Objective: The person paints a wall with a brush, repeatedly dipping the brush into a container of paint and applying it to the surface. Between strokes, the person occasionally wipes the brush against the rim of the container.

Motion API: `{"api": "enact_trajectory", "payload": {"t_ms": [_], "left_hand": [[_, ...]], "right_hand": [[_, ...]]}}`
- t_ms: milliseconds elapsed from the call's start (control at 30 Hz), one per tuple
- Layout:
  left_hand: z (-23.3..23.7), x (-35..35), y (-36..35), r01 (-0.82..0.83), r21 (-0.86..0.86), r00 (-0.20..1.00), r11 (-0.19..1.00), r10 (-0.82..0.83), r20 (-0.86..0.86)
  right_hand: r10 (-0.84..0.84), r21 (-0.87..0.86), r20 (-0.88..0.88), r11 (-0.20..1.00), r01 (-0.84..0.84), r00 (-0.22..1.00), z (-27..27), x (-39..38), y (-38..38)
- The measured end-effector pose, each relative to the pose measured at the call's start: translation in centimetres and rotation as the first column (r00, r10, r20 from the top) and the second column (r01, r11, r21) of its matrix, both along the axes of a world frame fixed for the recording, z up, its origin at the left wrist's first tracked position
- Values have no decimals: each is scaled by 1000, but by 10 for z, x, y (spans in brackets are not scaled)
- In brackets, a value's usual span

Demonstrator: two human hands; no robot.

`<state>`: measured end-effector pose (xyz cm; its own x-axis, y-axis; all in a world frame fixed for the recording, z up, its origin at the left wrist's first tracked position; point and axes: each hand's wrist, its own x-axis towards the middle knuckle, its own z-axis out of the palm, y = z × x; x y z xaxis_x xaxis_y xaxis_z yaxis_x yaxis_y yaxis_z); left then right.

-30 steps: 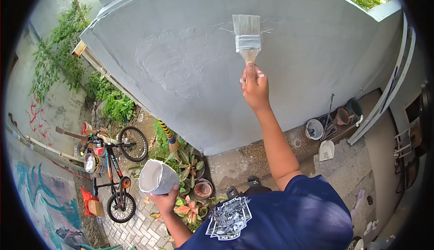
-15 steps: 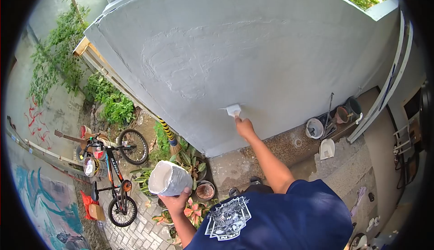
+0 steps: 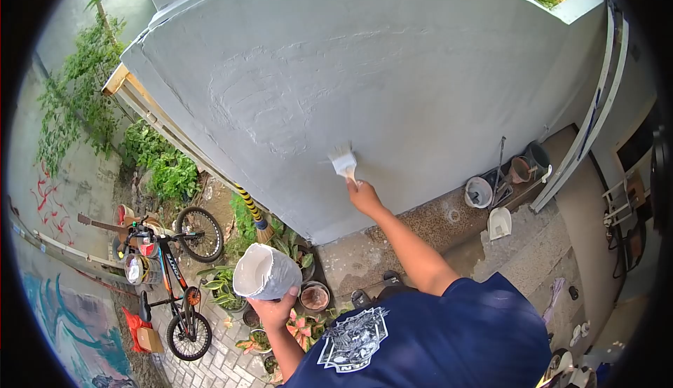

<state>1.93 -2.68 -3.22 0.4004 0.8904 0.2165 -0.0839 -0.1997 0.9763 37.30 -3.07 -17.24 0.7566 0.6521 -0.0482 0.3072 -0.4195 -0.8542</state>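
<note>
My right hand (image 3: 363,197) grips the handle of a wide paintbrush (image 3: 343,161), its bristles up against the grey wall (image 3: 420,100). A faint smear of paint shows around the bristle tips. Down to the left, my left hand (image 3: 276,309) holds a paint-crusted pail (image 3: 270,276) from below and the side, tilted so that its pale inside shows. Rough, raised patches of coating mark the wall above and left of the brush.
Potted plants (image 3: 308,328) and a broom (image 3: 263,230) stand below the wall at left, beside a bicycle (image 3: 179,276). Buckets (image 3: 479,192) and a white dustpan-like scoop (image 3: 499,224) sit on the ledge and floor at right. A guitar (image 3: 105,224) leans behind the bicycle.
The paintbrush in my right hand has moved left and slightly up along the wall, its bristles now pointing up. My left hand still holds the pail, nearly in place.
</note>
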Motion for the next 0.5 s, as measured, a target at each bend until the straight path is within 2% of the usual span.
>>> {"api": "enact_trajectory", "payload": {"t_ms": [33,67,167,233,267,300,367,433,500], "left_hand": [[2,3,-1,14,-11,1000,1000,-14,5],[0,4,-2,13,-20,1000,1000,-13,1],[-4,-1,-6,34,-40,999,999,-35,-20],[-3,1,-12,23,-17,999,1000,-23,31],[3,2,-17,19,-105,998,994,-13,58],[-2,-2,-19,19,-111,999,994,-13,53],[-16,-8,-16,-44,3,999,999,44,-26],[-12,-7,-14,-26,12,999,1000,26,-29],[-6,-4,-16,-4,-98,1000,995,4,1]], "right_hand": [[-31,-184,-216,983,-10,976,-16,-4,-9],[-105,-360,-419,931,-59,902,-28,-9,-18],[-175,-405,-359,914,16,917,-79,-8,-27],[-200,-223,-339,966,128,919,-43,6,-15],[-178,-149,-347,980,133,921,-10,14,-10],[-155,-72,-352,988,138,923,26,20,-9],[-87,170,-273,976,137,958,80,13,-18],[-5,486,-261,864,136,965,135,8,-24],[24,668,-212,733,127,977,212,3,-33]]}}
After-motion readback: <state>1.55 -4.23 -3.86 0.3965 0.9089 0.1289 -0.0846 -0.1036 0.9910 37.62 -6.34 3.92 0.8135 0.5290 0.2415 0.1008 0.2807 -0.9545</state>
